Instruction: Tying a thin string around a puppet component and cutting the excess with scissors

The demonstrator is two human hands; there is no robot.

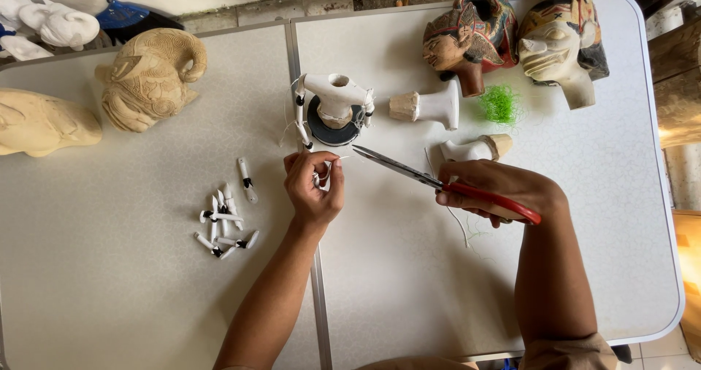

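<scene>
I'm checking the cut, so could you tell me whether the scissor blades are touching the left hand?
Apart: the head view shows bare table between the scissors tip and the left hand.

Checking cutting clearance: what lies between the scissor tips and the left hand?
Only bare grey tabletop shows between the red-handled scissors and the left hand, in the head view.

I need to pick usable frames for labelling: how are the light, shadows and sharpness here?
Head view: soft, even daylight on the grey table, with only faint shadows under the left hand and right hand; the scissors are sharp, with no motion blur; the far right edge is brighter and washed out; the table edges bow slightly.
</scene>
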